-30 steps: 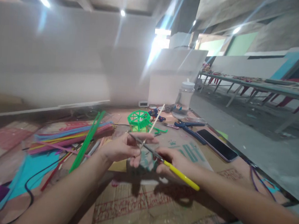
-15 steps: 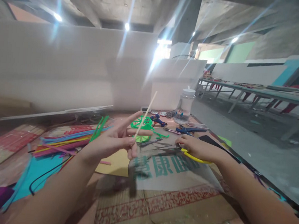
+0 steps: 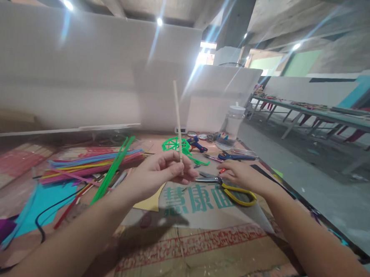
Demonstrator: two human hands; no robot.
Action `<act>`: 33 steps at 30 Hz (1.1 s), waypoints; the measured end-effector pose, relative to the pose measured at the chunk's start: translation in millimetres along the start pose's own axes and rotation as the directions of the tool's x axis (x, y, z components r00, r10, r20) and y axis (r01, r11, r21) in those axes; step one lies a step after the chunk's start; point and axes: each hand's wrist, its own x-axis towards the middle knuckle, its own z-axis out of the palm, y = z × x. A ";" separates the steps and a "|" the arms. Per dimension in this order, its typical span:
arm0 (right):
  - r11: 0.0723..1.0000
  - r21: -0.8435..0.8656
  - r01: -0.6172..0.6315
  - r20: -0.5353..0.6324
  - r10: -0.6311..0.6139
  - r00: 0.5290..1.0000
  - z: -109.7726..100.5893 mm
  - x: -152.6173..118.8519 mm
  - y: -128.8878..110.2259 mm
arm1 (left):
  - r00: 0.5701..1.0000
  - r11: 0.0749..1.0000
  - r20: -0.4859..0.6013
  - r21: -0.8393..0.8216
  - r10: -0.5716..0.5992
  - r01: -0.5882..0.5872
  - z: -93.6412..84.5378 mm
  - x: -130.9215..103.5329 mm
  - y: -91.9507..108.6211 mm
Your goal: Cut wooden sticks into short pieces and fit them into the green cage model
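My left hand [image 3: 170,167] is closed on a thin, pale wooden stick [image 3: 177,113], which stands nearly upright from the fingers. Beyond it is a green openwork plastic wheel model [image 3: 175,144], partly hidden by the stick. Scissors [image 3: 238,195] with yellow handles lie on a white sheet with green characters [image 3: 200,202]. Just behind their pivot, my right hand [image 3: 237,175] has its fingers bent together around a small red item [image 3: 222,171]. Most of that item is covered, so its kind does not show.
A blue glue gun [image 3: 197,144], blue-handled pliers [image 3: 237,157] and a water bottle [image 3: 234,127] stand or lie at the back. Colored pipe cleaners [image 3: 89,166] and green strips [image 3: 114,171] lie left. A patterned cardboard sheet [image 3: 196,256] covers the front.
My right hand has let go of the scissors, which now lie on the sheet, and is at a small red item. The stick in my left hand has swung from leaning right to nearly upright.
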 end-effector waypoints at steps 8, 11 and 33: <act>0.999 -0.034 0.020 -0.060 -0.022 0.998 2.8 10.5 -27.2 | 1.000 0.973 -0.025 0.231 0.002 0.004 7.3 -2.8 -0.7; 0.982 -0.174 -0.067 0.054 0.078 0.995 10.7 6.6 -12.4 | 0.998 0.949 -0.068 0.314 -0.002 0.024 5.0 -2.6 -0.5; 0.987 -0.163 -0.001 0.080 0.014 0.997 25.6 -16.8 28.1 | 0.971 0.953 -0.208 0.300 0.115 -0.048 -26.2 -2.2 15.6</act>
